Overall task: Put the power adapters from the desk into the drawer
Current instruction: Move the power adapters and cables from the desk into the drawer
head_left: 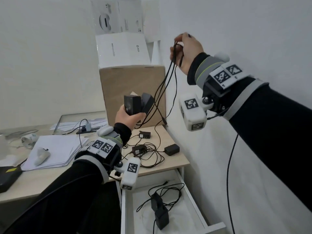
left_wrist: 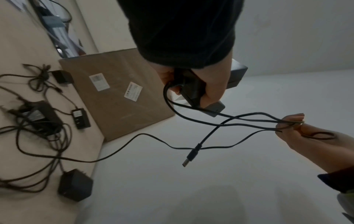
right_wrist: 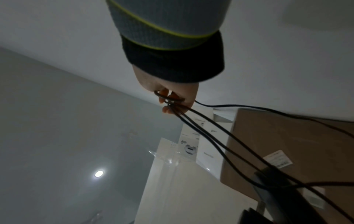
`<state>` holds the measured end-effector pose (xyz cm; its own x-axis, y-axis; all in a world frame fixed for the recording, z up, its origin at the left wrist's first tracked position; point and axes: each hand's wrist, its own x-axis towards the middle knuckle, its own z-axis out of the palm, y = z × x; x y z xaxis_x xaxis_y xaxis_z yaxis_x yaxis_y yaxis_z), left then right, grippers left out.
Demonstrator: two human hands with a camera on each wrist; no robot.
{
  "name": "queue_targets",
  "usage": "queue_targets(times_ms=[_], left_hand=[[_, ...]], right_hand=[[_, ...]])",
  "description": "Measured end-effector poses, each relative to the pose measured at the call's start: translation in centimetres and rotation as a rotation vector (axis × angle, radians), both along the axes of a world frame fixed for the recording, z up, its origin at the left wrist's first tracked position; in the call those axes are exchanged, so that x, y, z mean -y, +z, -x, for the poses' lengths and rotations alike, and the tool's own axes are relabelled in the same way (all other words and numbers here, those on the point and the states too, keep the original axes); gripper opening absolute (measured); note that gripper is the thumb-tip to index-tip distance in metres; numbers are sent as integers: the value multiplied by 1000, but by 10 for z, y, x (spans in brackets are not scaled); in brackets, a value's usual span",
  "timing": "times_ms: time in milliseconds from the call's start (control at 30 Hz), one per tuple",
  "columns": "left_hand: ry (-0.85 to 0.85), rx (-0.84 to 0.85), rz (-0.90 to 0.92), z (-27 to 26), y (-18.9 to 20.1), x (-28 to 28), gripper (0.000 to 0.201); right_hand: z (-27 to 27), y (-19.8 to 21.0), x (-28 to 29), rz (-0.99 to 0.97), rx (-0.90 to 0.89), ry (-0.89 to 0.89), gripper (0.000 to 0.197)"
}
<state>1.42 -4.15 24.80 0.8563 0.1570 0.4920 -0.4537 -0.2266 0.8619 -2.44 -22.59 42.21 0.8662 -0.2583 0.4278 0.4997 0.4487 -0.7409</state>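
My right hand (head_left: 187, 49) pinches looped cords (head_left: 166, 78) high by the white wall. They slant down to two black adapters (head_left: 135, 105) standing upright in my left hand's (head_left: 127, 118) grip. Below it, three adapters (head_left: 171, 149) lie on the wooden desk (head_left: 179, 162); two in the open drawer (head_left: 190, 188).

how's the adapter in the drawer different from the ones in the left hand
The adapter in the drawer lies flat and untouched; the adapters in the left hand are gripped upright above the desk by the left hand. Its cord lies loose around it; theirs are pulled up by the right hand. It is one block; they are two. All are black.
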Motion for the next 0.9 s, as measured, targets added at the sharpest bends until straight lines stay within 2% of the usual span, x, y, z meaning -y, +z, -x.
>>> queue_targets(times_ms=[300, 500, 633, 800, 900], left_hand=[[-37, -282, -55, -1, -67, -23, 42], [-101, -456, -244, 5, -107, -37, 33], [-151, -566, -346, 11, -126, -34, 41], [-211, -660, -492, 14, -151, -28, 37], [-265, -729, -630, 13, -165, -26, 30]], right_hand=[[-22, -109, -19, 69, -225, 54, 35], [-26, -187, -31, 131, -417, 115, 35], [-25, -229, -34, 198, -529, 139, 34], [-20, -282, -35, 453, -679, 217, 28], [-15, -305, -34, 718, -752, 277, 29]])
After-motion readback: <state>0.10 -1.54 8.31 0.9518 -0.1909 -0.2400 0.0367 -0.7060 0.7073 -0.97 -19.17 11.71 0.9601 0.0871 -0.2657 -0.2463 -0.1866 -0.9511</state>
